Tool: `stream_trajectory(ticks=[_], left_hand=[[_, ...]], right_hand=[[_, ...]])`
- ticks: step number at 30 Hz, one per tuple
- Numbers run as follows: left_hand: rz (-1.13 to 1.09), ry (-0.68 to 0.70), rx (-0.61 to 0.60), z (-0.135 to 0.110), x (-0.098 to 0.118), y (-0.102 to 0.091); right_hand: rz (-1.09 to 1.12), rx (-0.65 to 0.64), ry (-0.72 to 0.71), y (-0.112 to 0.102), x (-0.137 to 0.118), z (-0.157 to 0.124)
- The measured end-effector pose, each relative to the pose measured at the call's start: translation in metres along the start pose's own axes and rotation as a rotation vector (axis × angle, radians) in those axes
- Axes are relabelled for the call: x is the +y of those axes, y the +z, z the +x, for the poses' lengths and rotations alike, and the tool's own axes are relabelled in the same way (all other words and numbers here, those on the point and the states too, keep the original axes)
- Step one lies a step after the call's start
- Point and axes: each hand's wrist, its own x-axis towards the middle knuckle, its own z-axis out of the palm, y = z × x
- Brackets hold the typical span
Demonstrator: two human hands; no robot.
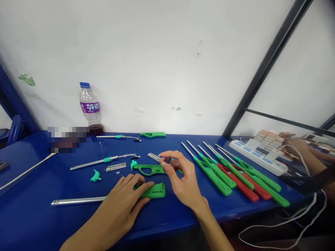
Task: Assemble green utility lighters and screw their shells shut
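Observation:
A green long-nosed lighter [157, 191] lies near the table's front edge, its silver tube [78, 201] pointing left. My left hand [128, 197] is closed over its handle and presses it to the table. In my right hand [184, 179] is a thin screwdriver [164, 178], held upright between the fingertips. Its tip meets the handle's right end. Just behind lie an open green handle shell [149, 170] and a teal trigger [133, 164]. A clear gas tank [153, 157] shows beside my right fingertips. Another trigger [96, 175] and tank [116, 167] lie to the left.
On the right, several green and red lighters [211, 176] lie side by side, near a white power strip [259, 158]. Wired metal tubes [94, 163] and a green shell [154, 134] lie farther back. A bottle [89, 108] stands by the wall. Another person's arm [311, 157] shows at right.

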Motion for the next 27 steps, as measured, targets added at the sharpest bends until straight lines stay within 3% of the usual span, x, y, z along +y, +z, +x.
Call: stream_trajectory(ticks=[11, 27], left_hand=[[0.001, -0.034, -0.059, 0.006, 0.01, -0.009], [0.005, -0.05, -0.101, 0.006, 0.011, -0.012]], right_hand=[[0.017, 0.028, 0.002, 0.005, -0.004, 0.006], [0.161, -0.059, 0.075, -0.013, -0.01, 0.018]])
